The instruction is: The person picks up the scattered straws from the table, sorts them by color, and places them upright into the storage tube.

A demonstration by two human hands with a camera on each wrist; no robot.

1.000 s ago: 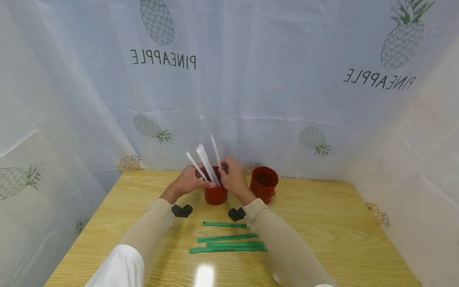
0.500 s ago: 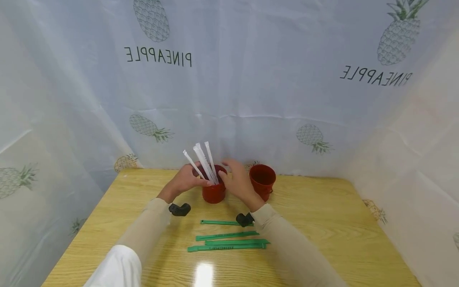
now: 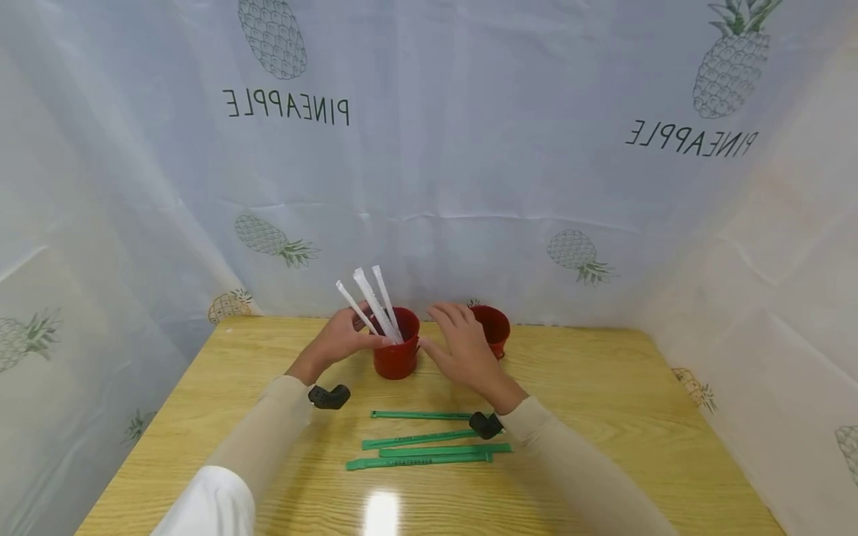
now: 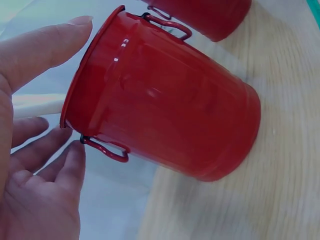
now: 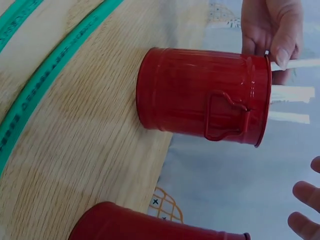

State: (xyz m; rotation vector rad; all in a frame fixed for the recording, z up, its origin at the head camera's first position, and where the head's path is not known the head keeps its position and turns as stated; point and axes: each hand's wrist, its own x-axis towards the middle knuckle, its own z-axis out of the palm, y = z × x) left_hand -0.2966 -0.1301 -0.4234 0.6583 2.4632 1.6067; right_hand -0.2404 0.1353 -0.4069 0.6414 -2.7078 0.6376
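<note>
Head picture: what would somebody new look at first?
Probably the bright red bucket near the middle, with white sticks poking out of its top and the left hand at its rim. Next, perhaps the green strips lying on the table in front of it. Then the backward PINEAPPLE lettering on the pale cloth behind.

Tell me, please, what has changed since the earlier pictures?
The right hand has released a white straw, which sank lower into the red bucket, and has drawn away to the right. The left hand stays at the bucket's rim; the green straws lie unmoved.
</note>
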